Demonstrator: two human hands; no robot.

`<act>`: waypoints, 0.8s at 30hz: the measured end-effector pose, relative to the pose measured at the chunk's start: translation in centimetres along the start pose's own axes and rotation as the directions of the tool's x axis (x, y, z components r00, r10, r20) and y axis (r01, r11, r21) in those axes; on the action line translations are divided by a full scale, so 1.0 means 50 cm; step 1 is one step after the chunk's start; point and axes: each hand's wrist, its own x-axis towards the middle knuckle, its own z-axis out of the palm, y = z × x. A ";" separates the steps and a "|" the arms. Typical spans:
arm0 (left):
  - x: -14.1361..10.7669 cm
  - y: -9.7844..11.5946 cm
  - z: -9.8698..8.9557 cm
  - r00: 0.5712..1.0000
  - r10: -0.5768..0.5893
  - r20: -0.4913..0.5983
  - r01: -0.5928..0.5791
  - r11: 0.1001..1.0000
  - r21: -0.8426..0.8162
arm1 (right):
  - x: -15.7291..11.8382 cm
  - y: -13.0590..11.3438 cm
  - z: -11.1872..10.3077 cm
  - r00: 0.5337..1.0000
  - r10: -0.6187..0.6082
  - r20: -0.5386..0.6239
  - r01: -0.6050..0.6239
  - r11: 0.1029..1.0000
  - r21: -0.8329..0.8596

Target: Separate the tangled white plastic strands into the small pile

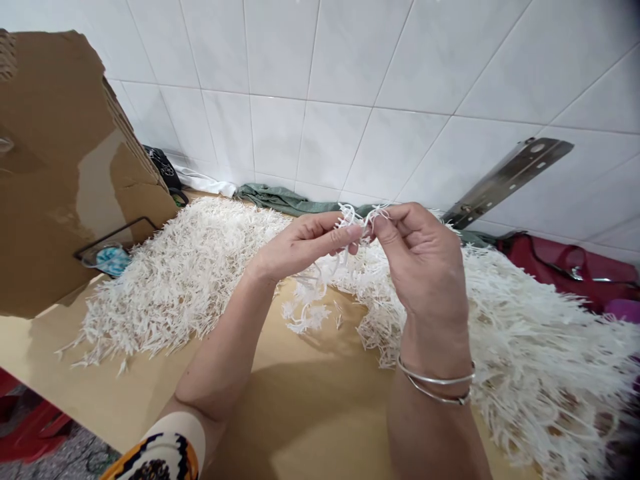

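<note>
My left hand (pixel 313 241) is closed, thumb against fingers, pinching thin white branched strands (pixel 349 212) that look like plastic. Close beside it, my right hand (pixel 425 260) pinches the other end of these strands between thumb and forefinger. Both hands are raised above the table (pixel 320 393). More white strands (pixel 306 303) show below the left hand; whether they hang from it or lie on the table I cannot tell. A large heap of small white spiky pieces (pixel 185 280) lies to the left. On the right spreads a heap of longer white strands (pixel 545 340), partly hidden by my right forearm.
A cardboard box (pixel 65 180) stands at the left, with a wire holder and a blue-white item (pixel 113 260) at its side. Green cloth (pixel 287 198) lies along the tiled wall (pixel 280 60). A metal bracket (pixel 510 180) leans there, near a red bag (pixel 575 267).
</note>
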 end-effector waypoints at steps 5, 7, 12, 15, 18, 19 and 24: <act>-0.007 0.003 0.007 0.995 0.038 0.093 -0.042 0.998 0.043 | 0.008 0.042 0.013 0.986 -0.006 -0.168 -0.039 0.964 -0.264; -0.017 0.016 0.012 0.980 0.016 0.200 -0.013 1.000 -0.017 | 0.019 0.075 0.000 0.963 0.057 -0.264 -0.131 0.953 -0.271; -0.022 0.033 0.017 0.995 0.010 0.097 -0.002 0.996 -0.084 | 0.033 0.098 -0.034 0.974 0.090 -0.209 -0.139 0.962 -0.234; -0.013 0.021 0.012 1.000 -0.012 0.021 0.014 0.993 -0.119 | 0.026 0.066 -0.026 0.996 0.090 0.027 -0.083 0.978 -0.191; -0.011 0.011 0.007 0.999 -0.039 0.003 0.040 0.988 -0.148 | 0.016 0.037 -0.013 0.987 0.104 0.125 -0.095 0.992 -0.078; -0.012 0.010 0.005 0.999 -0.054 -0.002 0.053 0.988 -0.148 | 0.013 0.030 -0.010 0.987 0.100 0.125 -0.097 0.995 -0.029; -0.013 0.004 0.001 0.994 -0.100 -0.049 0.091 0.982 -0.163 | 0.004 0.008 -0.008 0.981 0.119 0.152 -0.162 0.936 0.312</act>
